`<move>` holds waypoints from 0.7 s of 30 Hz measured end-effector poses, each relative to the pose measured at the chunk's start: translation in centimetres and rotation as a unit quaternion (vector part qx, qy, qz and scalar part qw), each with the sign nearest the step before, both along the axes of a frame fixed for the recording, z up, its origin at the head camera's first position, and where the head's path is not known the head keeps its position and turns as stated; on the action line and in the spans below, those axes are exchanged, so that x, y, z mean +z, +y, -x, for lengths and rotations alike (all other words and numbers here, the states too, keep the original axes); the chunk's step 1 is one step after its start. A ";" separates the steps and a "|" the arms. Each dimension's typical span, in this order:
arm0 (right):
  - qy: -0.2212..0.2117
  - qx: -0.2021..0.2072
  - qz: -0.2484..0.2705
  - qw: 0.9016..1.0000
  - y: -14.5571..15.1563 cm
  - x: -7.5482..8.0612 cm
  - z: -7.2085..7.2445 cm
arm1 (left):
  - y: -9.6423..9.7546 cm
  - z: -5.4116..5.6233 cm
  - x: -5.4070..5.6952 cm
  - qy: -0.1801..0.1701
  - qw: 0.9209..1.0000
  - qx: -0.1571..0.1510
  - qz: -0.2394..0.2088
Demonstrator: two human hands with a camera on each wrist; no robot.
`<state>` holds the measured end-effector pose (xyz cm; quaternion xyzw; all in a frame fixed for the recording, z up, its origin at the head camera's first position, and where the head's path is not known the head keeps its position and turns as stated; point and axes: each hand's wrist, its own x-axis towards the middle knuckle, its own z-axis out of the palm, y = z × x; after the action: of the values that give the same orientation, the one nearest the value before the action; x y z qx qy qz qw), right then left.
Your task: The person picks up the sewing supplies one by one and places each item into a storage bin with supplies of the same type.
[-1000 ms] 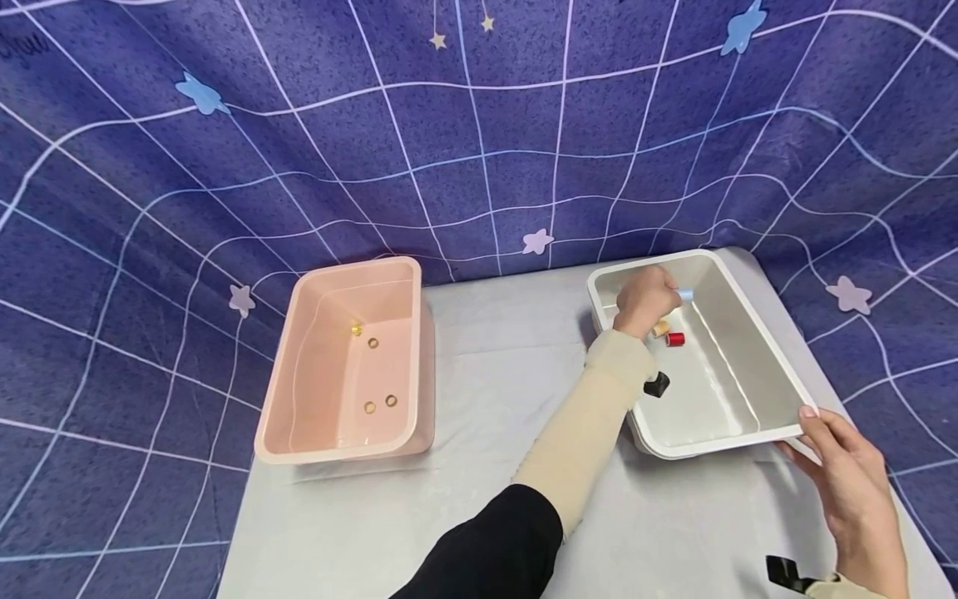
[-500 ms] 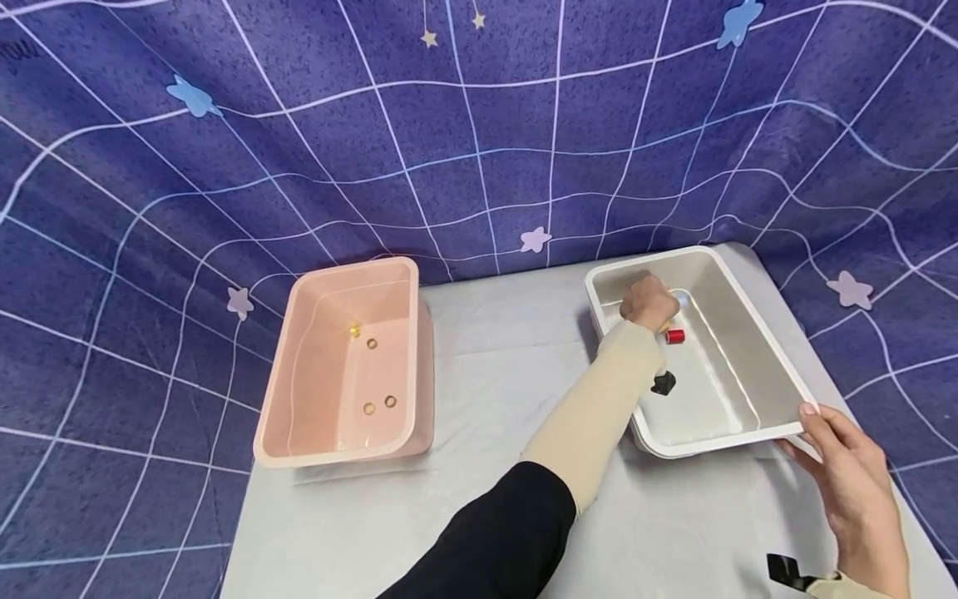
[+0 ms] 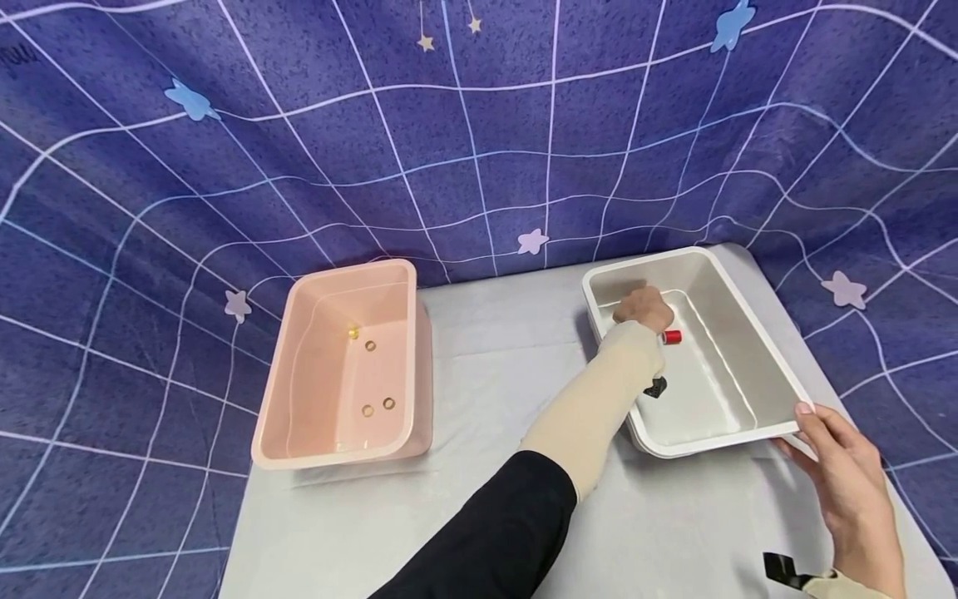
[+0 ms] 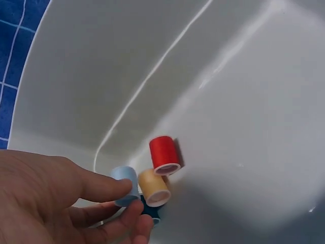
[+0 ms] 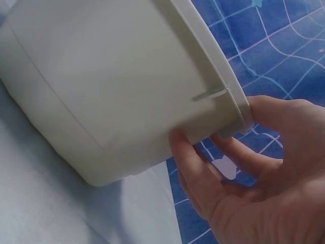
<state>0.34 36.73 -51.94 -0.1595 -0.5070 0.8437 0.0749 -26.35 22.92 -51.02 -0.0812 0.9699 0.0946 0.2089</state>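
Observation:
My left hand (image 3: 645, 308) is down inside the grey bin (image 3: 767, 370). In the left wrist view its thumb and fingers pinch a light blue thread spool (image 4: 125, 184). Right beside that spool lie a yellow spool (image 4: 154, 188), a red spool (image 4: 163, 154) and a dark teal spool (image 4: 151, 212), the teal one partly hidden by the fingers. From the head view only the red spool shows past the hand. My right hand (image 3: 853, 478) grips the bin's near right corner, thumb over the rim and fingers under it; the bin looks tilted there.
A pink bin (image 3: 422, 408) stands at the left, holding several small ring-like pieces and a yellow piece (image 3: 353, 332). Both bins are on a white-covered table (image 3: 494, 366). A blue patterned curtain (image 3: 479, 166) hangs behind.
My left hand held the light blue spool near the far end of the bin, then lowered and drew back slightly over the yellow spool. The right hand keeps its grip on the corner.

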 end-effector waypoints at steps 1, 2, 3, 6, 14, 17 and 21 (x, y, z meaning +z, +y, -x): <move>0.000 0.000 0.000 1.000 -0.1 0.0 0.0 | -0.1 -0.1 0.0 -0.002 1.000 -0.004 0.001; -0.001 -0.001 0.000 1.000 -0.1 0.0 0.0 | -0.3 -0.1 0.0 -0.004 1.000 -0.006 0.002; -0.002 -0.001 -0.002 1.000 -0.2 0.1 0.1 | -0.4 -0.1 -0.1 -0.006 1.000 -0.010 0.002; -0.006 -0.008 -0.008 1.000 -0.6 0.2 0.1 | -0.6 0.0 -0.4 -0.010 1.000 -0.015 0.003; -0.048 -0.107 -0.022 0.993 -2.0 0.8 0.6 | -0.8 0.1 -0.4 -0.006 1.000 -0.019 0.005; -0.067 -0.139 -0.028 0.988 -2.3 1.1 0.8 | -1.1 0.0 0.1 -0.004 1.000 -0.021 0.002; -0.079 -0.157 -0.037 0.984 -2.5 1.3 0.8 | -2.0 -0.8 1.8 0.005 0.999 -0.049 -0.010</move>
<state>-0.51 34.19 -50.60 -0.2999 -0.5108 0.7872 0.1717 -25.59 20.90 -49.23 -0.0307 0.9728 0.0944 0.2094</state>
